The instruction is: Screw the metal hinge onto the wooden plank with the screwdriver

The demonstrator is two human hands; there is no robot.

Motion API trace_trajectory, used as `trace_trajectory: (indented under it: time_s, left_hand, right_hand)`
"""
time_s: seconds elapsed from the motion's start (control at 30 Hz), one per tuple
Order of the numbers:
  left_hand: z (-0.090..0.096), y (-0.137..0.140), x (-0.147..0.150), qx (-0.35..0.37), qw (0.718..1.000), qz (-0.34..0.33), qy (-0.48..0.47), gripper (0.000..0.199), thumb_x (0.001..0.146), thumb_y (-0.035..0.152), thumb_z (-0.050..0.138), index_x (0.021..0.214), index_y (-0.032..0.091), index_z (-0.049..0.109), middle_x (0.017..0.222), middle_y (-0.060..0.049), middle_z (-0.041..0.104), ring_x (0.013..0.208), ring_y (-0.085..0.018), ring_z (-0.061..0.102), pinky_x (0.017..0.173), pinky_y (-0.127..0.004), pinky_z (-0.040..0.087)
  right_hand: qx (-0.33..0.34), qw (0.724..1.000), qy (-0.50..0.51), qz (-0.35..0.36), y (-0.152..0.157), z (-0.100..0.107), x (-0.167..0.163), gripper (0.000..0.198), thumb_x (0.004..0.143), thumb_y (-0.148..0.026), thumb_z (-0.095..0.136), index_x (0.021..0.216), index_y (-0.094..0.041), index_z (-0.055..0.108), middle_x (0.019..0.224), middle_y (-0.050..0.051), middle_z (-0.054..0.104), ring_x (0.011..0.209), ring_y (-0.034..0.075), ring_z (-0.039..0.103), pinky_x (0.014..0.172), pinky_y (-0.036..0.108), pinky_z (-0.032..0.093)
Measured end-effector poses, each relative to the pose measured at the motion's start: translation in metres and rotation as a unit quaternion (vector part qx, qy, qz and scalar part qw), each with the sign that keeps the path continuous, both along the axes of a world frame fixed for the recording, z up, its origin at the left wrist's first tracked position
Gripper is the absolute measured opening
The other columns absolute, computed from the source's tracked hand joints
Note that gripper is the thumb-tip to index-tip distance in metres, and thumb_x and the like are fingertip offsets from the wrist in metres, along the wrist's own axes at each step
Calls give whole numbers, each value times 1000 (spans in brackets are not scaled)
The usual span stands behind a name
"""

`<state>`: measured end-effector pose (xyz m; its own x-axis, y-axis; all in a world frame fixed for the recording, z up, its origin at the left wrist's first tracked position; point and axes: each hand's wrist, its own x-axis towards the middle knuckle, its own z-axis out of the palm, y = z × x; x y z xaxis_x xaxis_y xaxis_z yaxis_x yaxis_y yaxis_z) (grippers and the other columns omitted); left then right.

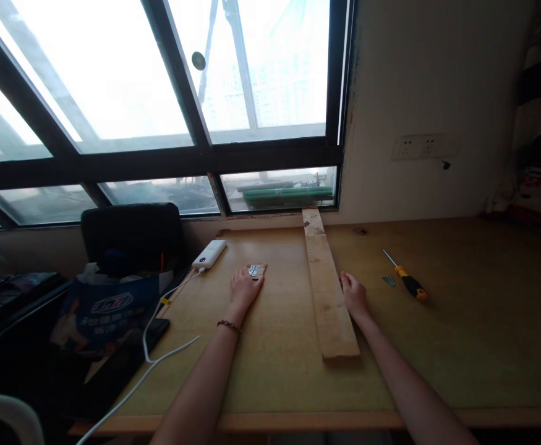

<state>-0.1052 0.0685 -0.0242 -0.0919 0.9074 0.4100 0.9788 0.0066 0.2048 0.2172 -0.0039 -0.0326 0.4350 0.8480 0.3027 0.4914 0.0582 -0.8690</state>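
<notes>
Landmark: wooden plank (pixel 328 290), lying lengthwise on the table (pixel 460 346), its far end near the window sill, its near end toward the person

Left hand (pixel 245 289): well to the left of the plank; palm down on the table, fingers stretched forward and lightly spread; fingertips rest on the near edge of the hinge; nothing is gripped

Hinge (pixel 256 271): small metal hinge, opened flat, left of the plank and apart from it; whether screws sit in its holes is too small to tell

Right hand (pixel 353 295): just beside the plank's right edge, about midway along it; fingers loosely curled, side of the hand touching or nearly touching the wood; it holds nothing

Screwdriver (pixel 407 282): yellow handle, to the right of the plank, well apart from the right hand; untouched

Screws (pixel 389 280): a few, between the plank and the screwdriver, nearer the screwdriver

Power bank (pixel 209 253): white, further left of the plank than the hinge; cable trails off the table edge

Doing it well, as a judgement: pinch the hinge by its edges rather than sliding it under flat fingers; the right hand should press the plank steady so it does not skew
</notes>
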Motion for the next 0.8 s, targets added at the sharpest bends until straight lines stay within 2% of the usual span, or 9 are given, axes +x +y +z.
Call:
trace_trajectory:
  time_s: [0.23, 0.5, 0.63, 0.7, 0.8]
  left_hand:
    - [8, -7, 7, 28, 996, -69, -41, 51, 72, 46, 53, 111, 13, 50, 108, -14, 55, 103, -27, 49, 91, -39, 35]
    - [19, -27, 32, 38, 985, -137, -97, 46, 76, 46, 52, 112, 18, 49, 117, -12, 49, 105, -23, 49, 88, -34, 39]
    - [36, -46, 53, 54, 977, -165, -126, 45, 76, 44, 53, 115, 20, 49, 119, -11, 48, 104, -23, 50, 87, -33, 41]
    - [47, -59, 65, 57, 972, -179, -141, 45, 76, 44, 53, 115, 21, 49, 118, -10, 49, 103, -23, 51, 86, -33, 41]
    - [57, -82, 86, 60, 962, -213, -160, 46, 78, 44, 51, 118, 23, 47, 119, -9, 48, 103, -23, 52, 86, -33, 42]
  right_hand:
    - [-5, 1000, -3, -2, -2, 3, 0, 54, 80, -54, 30, 86, -12, 64, 86, 14, 67, 78, 23, 60, 68, 30, 42]
    - [-3, 1000, 12, -8, -2, 3, 0, 52, 80, -53, 32, 89, -12, 62, 86, 15, 66, 79, 24, 60, 70, 32, 43]
    - [72, 996, 7, -52, -12, 20, -6, 47, 80, -50, 38, 94, -11, 60, 91, 16, 64, 82, 23, 59, 73, 33, 45]
    - [98, 993, 28, -54, -21, 33, -12, 45, 80, -50, 41, 95, -12, 59, 91, 15, 64, 78, 21, 60, 69, 31, 46]
    - [43, 988, 145, 38, -38, 51, -25, 42, 79, -52, 45, 93, -14, 56, 84, 12, 65, 58, 16, 59, 49, 26, 44]
